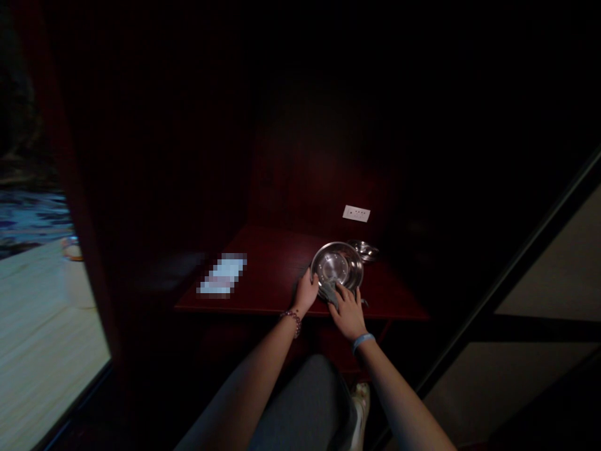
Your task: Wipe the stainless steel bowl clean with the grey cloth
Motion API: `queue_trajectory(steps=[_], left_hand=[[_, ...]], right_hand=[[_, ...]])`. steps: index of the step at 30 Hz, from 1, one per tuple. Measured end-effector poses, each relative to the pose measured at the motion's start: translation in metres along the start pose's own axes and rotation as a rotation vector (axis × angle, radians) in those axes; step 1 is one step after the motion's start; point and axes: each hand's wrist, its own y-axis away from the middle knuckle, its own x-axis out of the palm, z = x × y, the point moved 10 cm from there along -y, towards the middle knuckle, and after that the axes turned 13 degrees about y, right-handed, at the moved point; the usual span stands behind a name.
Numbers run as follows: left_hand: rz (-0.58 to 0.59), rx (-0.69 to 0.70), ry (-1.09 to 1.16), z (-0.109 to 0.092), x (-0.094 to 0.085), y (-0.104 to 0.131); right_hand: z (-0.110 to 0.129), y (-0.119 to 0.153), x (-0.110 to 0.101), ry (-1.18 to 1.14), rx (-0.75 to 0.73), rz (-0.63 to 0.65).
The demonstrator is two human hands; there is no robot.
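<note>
A shiny metal bowl (345,260) is tilted above the dark red shelf, its inside facing me. My left hand (306,293) grips the bowl's left rim, a beaded bracelet on its wrist. Against the lower inside of the bowl, my right hand (348,313) presses a grey cloth (330,293); a blue band circles that wrist. Small light spots show on the bowl's inner surface. Just behind and right of it, another metal bowl or dish (366,250) rests on the shelf.
The red shelf (267,275) carries a pixelated pale rectangle (223,274) at its left. A white socket plate (356,213) is on the back wall. Dark side panels flank the shelf. Far left is a pale wooden surface (42,332) with a blurred container (77,275).
</note>
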Motion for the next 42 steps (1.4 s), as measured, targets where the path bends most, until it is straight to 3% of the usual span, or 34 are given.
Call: queue_trajectory(steps=[42], left_hand=[[0.028,0.0,0.015,-0.0055,0.0011,0.0011]], right_hand=[[-0.0005,0.0002,0.0003,0.005,-0.003,-0.009]])
